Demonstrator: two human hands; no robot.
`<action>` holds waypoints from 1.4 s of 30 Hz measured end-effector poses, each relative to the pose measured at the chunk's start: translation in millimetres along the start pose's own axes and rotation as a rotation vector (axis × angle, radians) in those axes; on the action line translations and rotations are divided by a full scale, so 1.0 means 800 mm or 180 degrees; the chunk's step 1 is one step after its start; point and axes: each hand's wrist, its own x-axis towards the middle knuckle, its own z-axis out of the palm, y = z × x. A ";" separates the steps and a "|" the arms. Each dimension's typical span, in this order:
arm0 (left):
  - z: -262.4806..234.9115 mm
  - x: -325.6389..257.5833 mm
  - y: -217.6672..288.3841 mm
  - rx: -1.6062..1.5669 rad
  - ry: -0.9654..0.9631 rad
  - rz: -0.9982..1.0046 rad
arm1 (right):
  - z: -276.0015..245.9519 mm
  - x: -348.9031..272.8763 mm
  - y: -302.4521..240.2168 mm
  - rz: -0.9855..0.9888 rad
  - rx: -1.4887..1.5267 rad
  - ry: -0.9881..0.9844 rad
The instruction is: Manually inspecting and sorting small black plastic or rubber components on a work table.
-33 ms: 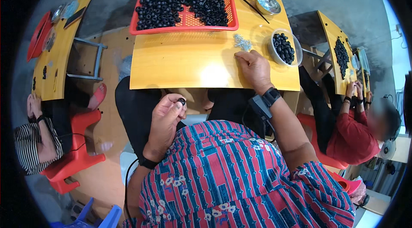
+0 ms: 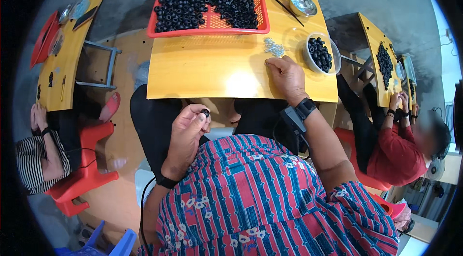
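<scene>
Left hand: virtually unmoved, clamped on black ring.
Right hand: likewise; grip unclear.
Black ring: probably light, stiff; pinch sides.

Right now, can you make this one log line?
left hand: holding small black part; right hand: beside small clear pieces; red perforated basket: holds hollow black parts

Pink-and-blue striped shirt (white flowers on it), black trousers, black wristbands, grey box on right wrist, black cable along left arm.
</scene>
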 end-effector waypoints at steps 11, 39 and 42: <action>-0.007 0.003 -0.004 0.0184 -0.0076 -0.0023 | 0.006 0.007 0.007 -0.0563 -0.0754 -0.0204; -0.010 0.020 -0.005 0.0199 0.0157 0.0052 | 0.002 -0.009 -0.146 -0.1934 0.0848 -0.1388; -0.010 0.021 -0.008 0.0240 0.0136 0.0170 | -0.002 -0.010 -0.151 -0.2067 0.0652 -0.1419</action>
